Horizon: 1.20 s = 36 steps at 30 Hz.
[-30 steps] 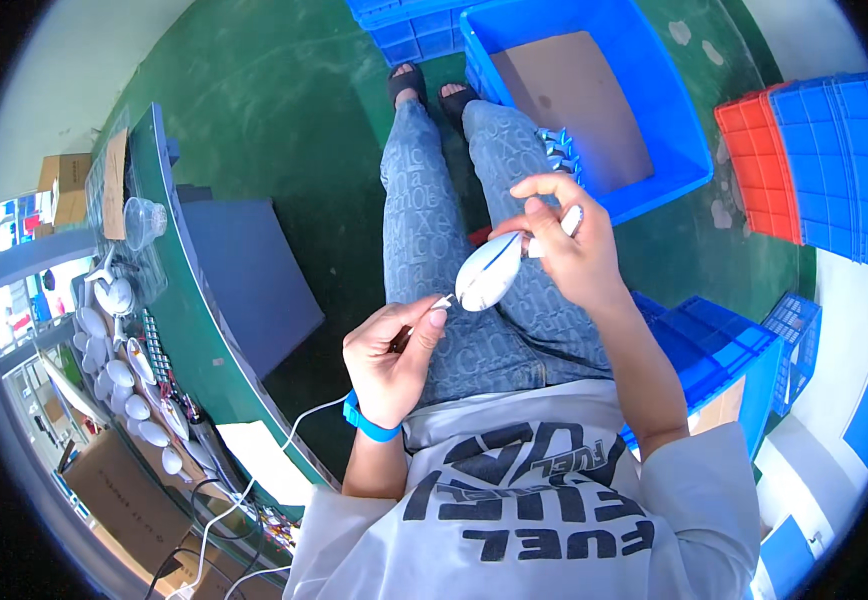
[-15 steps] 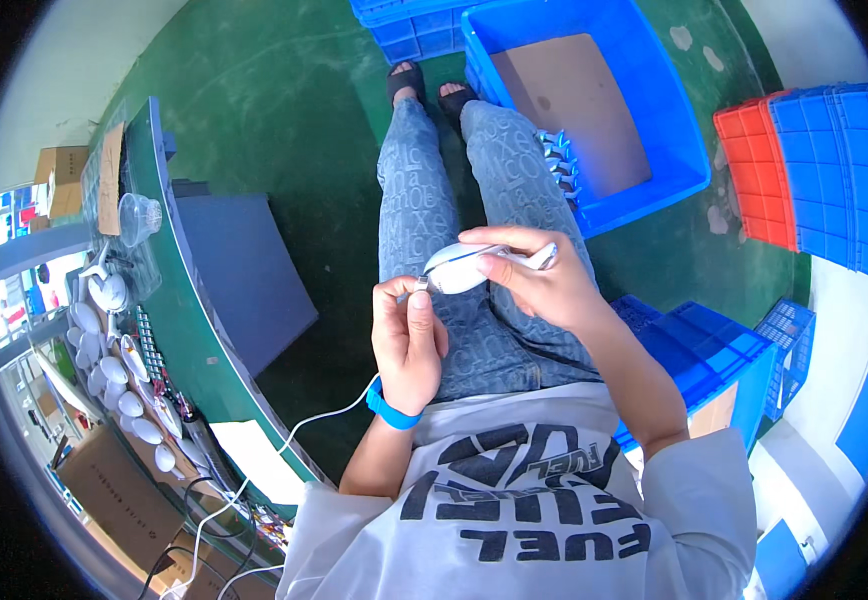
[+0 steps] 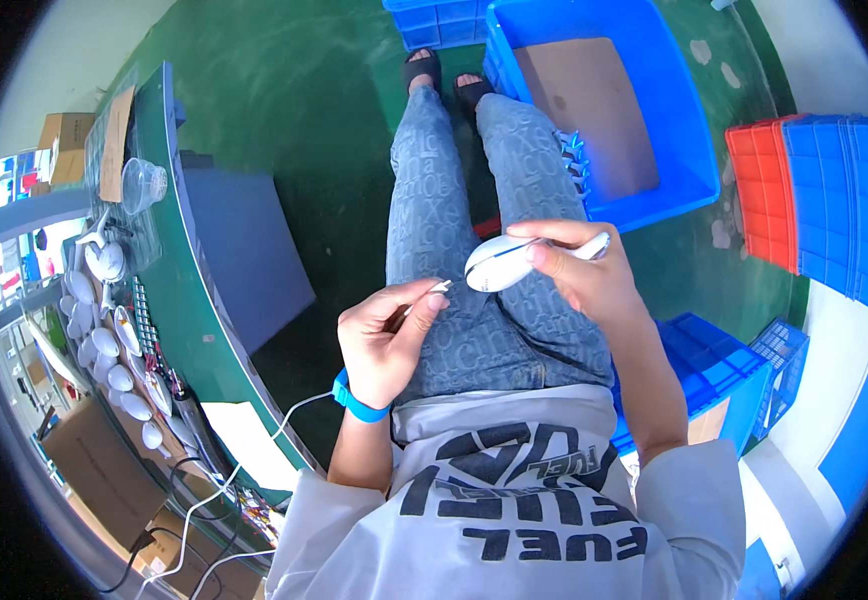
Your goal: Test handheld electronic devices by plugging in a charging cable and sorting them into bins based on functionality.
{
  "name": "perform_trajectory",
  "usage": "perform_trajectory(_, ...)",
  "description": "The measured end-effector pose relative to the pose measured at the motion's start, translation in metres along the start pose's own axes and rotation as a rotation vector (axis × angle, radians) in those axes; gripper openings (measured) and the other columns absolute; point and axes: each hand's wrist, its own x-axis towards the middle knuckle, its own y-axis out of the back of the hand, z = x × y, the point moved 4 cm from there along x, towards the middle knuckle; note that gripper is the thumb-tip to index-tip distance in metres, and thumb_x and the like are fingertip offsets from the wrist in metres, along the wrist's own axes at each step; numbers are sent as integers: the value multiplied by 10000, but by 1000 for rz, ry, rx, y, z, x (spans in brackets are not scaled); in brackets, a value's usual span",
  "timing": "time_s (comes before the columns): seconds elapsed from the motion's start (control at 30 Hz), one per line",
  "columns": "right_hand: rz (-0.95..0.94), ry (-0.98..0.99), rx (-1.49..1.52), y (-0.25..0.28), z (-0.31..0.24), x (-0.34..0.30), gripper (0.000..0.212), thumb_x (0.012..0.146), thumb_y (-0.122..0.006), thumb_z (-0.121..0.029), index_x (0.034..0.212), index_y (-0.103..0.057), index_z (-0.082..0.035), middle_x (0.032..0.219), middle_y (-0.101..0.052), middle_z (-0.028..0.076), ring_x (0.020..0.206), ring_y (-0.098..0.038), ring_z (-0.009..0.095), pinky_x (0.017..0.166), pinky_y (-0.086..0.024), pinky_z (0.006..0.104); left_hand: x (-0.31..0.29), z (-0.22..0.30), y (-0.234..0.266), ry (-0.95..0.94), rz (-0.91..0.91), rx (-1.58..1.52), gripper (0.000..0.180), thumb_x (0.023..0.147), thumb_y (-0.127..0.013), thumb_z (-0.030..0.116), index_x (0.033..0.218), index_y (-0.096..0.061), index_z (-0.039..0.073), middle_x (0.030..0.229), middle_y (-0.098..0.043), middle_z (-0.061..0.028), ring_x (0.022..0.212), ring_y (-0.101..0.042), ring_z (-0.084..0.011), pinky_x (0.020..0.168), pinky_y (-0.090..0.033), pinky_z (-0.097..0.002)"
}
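In my right hand is a white egg-shaped device with a thin dark seam and a narrow stem. My thumb and fingers pinch it where the body meets the stem, above my lap. My left hand, to the left of it, is closed on a small white cable plug whose tip shows past thumb and forefinger. A gap separates the plug from the device. From near my blue wristband, a white cable runs back over the table at the left.
Several white oval parts lie on the green table at the left, beside a clear plastic cup and a white sheet. Ahead stands a blue bin with blue pieces inside. Red and blue crates stand at the right.
My left hand has drawn back to the left with the plug, away from the device. My right hand has shifted slightly right with the device, and the view has moved a little.
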Motion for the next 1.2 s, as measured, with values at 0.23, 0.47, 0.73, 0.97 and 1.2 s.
perform_trajectory(0.23, -20, 5, 22, 1, 1, -1, 260, 865, -695, -175, 1098, -715, -61, 702, -658, 22, 421, -437, 31, 383, -309, 196, 4, 17, -6, -71, -22, 142, 128, 828, -719, 5, 956, -728, -3, 748, -682, -61, 620, -570, -59, 542, -426, -208)
perform_trajectory(0.47, -40, 47, 50, 2, 9, -2, 266, 859, -694, -164, 1104, -713, -62, 740, -677, 34, 425, -445, 35, 384, -314, 191, 3, 22, -9, -113, -53, 201, 132, 821, -721, 6, 952, -727, 2, 719, -669, -70, 593, -580, -86, 523, -425, -225)
perform_trajectory(0.73, -91, 242, -175, -6, -14, -10, 252, 855, -690, -91, 1095, -700, -12, 945, -720, 91, 781, -643, 101, 683, -495, 229, -1, 19, -11, -104, -39, 257, 113, 811, -722, 1, 923, -724, 4, 690, -664, -80, 560, -586, -104, 512, -437, -238)
perform_trajectory(0.97, -80, 125, -84, -5, -11, -14, 242, 859, -688, -81, 1084, -696, 9, 1014, -714, 120, 933, -644, 128, 816, -499, 266, 0, 8, -15, -52, -87, 184, 108, 821, -720, 13, 928, -720, -3, 702, -674, -76, 584, -589, -82, 532, -451, -229)
perform_trajectory(1.2, -323, -138, -24, 9, -24, -13, 607, 824, -750, -232, 1337, -510, -11, 858, -670, 50, 587, -542, 50, 504, -402, 190, 2, 1, -24, 148, -183, 204, 134, 919, -602, 50, 992, -675, -35, 649, -559, -10, 578, -461, -45, 526, -382, -214)
